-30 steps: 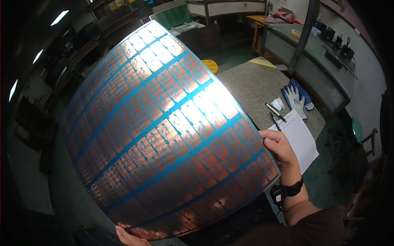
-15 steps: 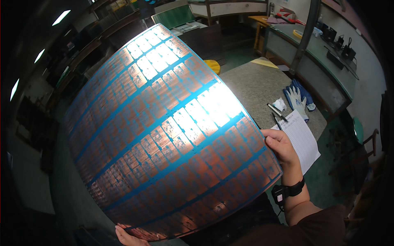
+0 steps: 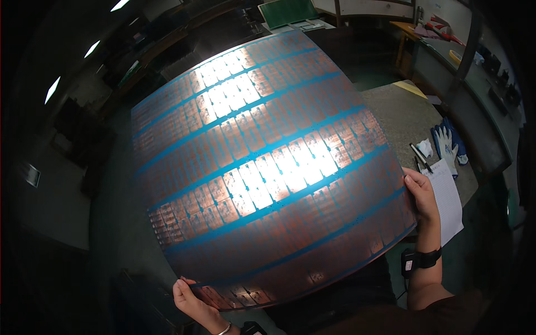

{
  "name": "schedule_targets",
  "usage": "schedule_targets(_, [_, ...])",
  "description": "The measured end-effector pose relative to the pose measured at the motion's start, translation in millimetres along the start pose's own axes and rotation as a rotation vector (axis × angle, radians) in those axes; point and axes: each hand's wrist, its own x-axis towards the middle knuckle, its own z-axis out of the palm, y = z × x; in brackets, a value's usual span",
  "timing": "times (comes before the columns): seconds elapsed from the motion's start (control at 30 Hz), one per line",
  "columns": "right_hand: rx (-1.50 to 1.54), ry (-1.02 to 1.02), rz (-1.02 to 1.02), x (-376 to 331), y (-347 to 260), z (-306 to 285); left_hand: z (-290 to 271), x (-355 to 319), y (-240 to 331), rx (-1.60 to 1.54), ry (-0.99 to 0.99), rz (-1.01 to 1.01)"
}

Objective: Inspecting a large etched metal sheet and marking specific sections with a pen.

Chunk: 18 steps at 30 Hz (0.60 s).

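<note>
A large copper-coloured circuit board panel (image 3: 262, 223), crossed by blue bands and rows of repeated patterns, is held up tilted in front of me. My left hand (image 3: 194, 301) grips its near left corner, thumb on the upper face and the other fingers mostly hidden. At the right edge, close to the near right corner, my right hand (image 3: 421, 192) is closed on the panel with its thumb on top. Bright light reflects off the far and middle rows. The panel's underside is out of sight.
A grey-topped table (image 3: 391, 109) stands at the right, partly behind the panel. It carries a sheet of paper (image 3: 445, 204), pens (image 3: 421, 156), a crumpled white tissue (image 3: 425, 147) and blue-and-white gloves (image 3: 446, 142). A green board (image 3: 287, 12) leans at the back. Benches line the right side.
In the view, the panel has shifted right and turned so that its far edge points less steeply. More of my left hand and wrist shows. Reflections have slid across the rows.
</note>
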Motion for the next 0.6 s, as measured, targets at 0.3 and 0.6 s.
schedule_targets(0.3, [-0.103, 0.011, 0.059, 3, 25, -11, 13, -19, 38, -0.086, -0.138, 0.035])
schedule_targets(0.6, [-0.24, 0.097, 0.147, -3, 46, -12, 13, -27, 48, -0.079, -0.146, 0.033])
